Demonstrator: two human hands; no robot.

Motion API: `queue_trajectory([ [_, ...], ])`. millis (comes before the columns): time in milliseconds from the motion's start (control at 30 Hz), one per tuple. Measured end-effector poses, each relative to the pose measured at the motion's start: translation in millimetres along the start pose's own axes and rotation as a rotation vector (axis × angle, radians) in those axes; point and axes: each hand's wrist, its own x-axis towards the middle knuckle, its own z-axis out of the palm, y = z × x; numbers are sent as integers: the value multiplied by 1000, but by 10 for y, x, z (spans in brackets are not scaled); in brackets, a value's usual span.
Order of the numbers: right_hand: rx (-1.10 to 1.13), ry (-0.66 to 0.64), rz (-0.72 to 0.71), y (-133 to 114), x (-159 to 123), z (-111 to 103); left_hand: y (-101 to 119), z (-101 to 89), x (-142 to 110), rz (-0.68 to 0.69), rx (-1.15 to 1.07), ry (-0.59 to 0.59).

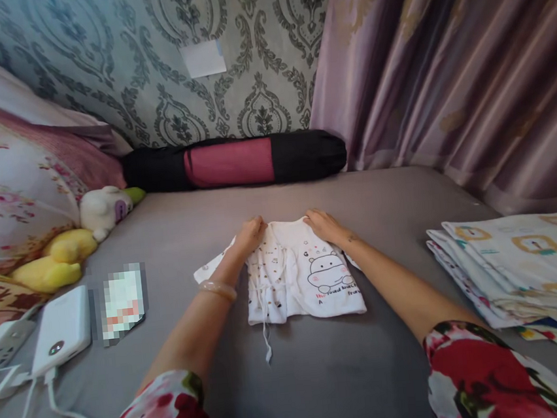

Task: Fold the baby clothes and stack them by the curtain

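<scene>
A small white baby shirt (309, 275) lies front side up on the grey bed sheet (300, 384), with a hippo drawing on its right panel and small prints on its left one. Its tie strings hang past the lower hem. At the left shoulder of the shirt, my left hand (252, 233) is closed on the fabric. My right hand (327, 225) pinches the opposite shoulder by the collar. Both forearms partly cover the sleeves; the left sleeve sticks out beyond my wrist.
Folded printed cloths (525, 270) are stacked at the right. On the left are a white power bank (63, 328) with cables, a power strip (0, 344), a pixelated item (123, 303) and plush toys (101, 213). A black and pink roll (229, 163) lies along the wall.
</scene>
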Motion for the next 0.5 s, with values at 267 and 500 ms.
queue_trajectory([
  [267, -184, 28, -4, 42, 280, -26, -19, -34, 234, 62, 348, 112],
  [500, -358, 49, -39, 84, 569, -37, -38, -65, 519, 80, 536, 75],
])
